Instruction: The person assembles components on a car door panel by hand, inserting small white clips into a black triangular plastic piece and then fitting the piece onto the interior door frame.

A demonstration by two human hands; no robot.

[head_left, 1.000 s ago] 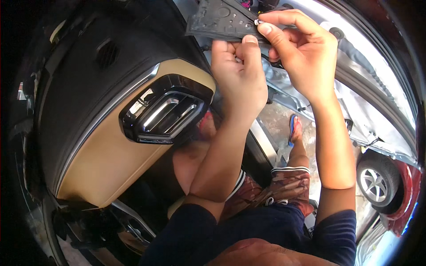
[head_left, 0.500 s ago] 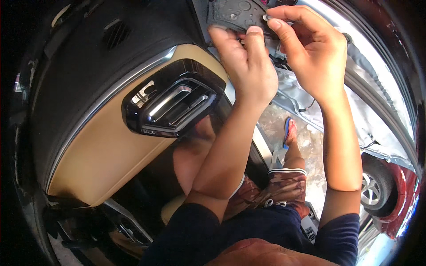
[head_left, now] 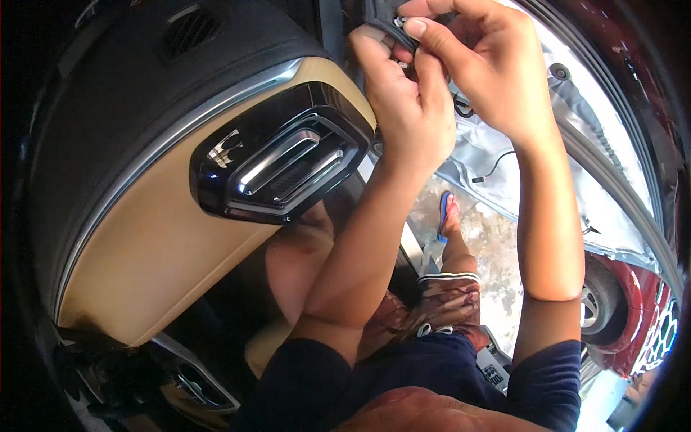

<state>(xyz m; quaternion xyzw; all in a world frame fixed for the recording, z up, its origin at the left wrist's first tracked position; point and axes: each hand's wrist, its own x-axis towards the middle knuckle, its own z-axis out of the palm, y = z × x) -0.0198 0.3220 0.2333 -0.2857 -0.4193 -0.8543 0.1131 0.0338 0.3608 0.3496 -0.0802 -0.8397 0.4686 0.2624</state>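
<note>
In the head view, a dark trim piece point(head_left: 401, 34) is gripped near the top edge by the left hand point(head_left: 412, 108), while a small pale clip point(head_left: 400, 22) (contact with the trim unconfirmed) is pinched by the right hand's point(head_left: 498, 68) thumb and forefinger.

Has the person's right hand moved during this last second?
Yes, leftward: judged against the fixed black-framed vent, the right hand now sits nearer to it.

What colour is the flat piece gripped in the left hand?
The flat piece is dark grey, nearly black, as the head view shows.
</note>
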